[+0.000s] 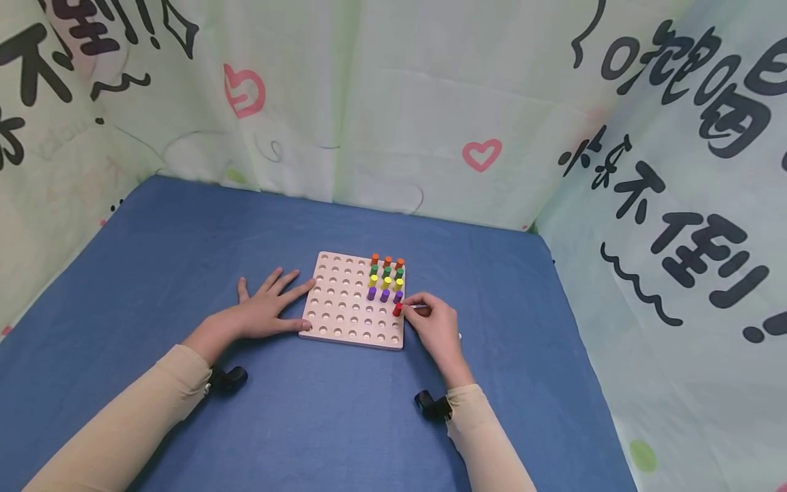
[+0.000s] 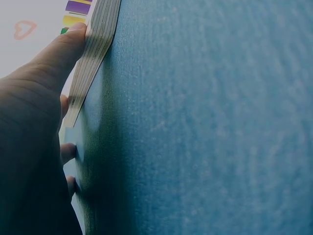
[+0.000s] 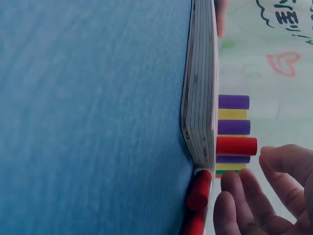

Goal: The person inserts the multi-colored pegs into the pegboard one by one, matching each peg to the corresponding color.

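A light wooden pegboard (image 1: 344, 328) with rows of round holes lies on the blue cloth. At its right side stand orange, green, yellow and purple pegs (image 1: 384, 296), with one red peg (image 1: 397, 310) in front of the purple row. My right hand (image 1: 435, 326) is beside that red peg, its fingertips just off the peg's end in the right wrist view. Two more red pegs (image 3: 198, 191) show next to the board's side, under this hand. With fingers spread, my left hand (image 1: 264, 311) rests its thumb and index finger on the board's left edge.
Blue cloth (image 1: 295, 417) covers the table. Pale printed curtains (image 1: 393, 102) with hearts and black writing enclose the back and sides. A black wrist camera (image 1: 229, 379) sits at the left cuff, another wrist camera (image 1: 432, 406) at the right.
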A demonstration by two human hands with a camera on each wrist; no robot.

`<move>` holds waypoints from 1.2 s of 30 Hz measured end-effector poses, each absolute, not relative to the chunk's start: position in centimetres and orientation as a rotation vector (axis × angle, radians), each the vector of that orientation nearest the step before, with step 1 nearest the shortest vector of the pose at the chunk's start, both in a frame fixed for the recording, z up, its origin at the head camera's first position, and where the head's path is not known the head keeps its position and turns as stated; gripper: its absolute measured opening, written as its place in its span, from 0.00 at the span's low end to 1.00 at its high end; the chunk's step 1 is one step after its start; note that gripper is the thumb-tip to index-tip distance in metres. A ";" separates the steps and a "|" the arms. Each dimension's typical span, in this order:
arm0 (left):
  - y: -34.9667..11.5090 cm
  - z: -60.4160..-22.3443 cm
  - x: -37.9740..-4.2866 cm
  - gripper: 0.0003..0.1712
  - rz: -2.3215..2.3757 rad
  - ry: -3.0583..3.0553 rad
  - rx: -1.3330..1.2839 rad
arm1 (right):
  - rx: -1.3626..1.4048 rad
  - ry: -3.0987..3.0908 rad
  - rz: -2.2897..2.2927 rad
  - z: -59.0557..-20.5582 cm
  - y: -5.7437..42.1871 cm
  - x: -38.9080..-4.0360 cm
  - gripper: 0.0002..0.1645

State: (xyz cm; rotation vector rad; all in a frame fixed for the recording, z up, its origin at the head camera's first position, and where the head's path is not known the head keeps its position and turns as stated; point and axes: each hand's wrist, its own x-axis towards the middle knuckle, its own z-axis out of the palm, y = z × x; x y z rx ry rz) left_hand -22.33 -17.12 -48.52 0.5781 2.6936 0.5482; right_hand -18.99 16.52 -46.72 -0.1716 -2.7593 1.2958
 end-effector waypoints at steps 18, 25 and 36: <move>-17.1 -48.2 -22.4 0.54 0.561 2.703 0.572 | -0.272 -2.843 1.119 -46.6 17.6 -18.3 0.05; -16.9 -48.3 -22.6 0.55 0.562 2.722 0.584 | -0.239 -2.864 1.113 -46.8 18.1 -18.2 0.05; -16.7 -48.2 -22.9 0.55 0.577 2.749 0.577 | -0.220 -2.944 1.064 -47.2 18.6 -18.1 0.08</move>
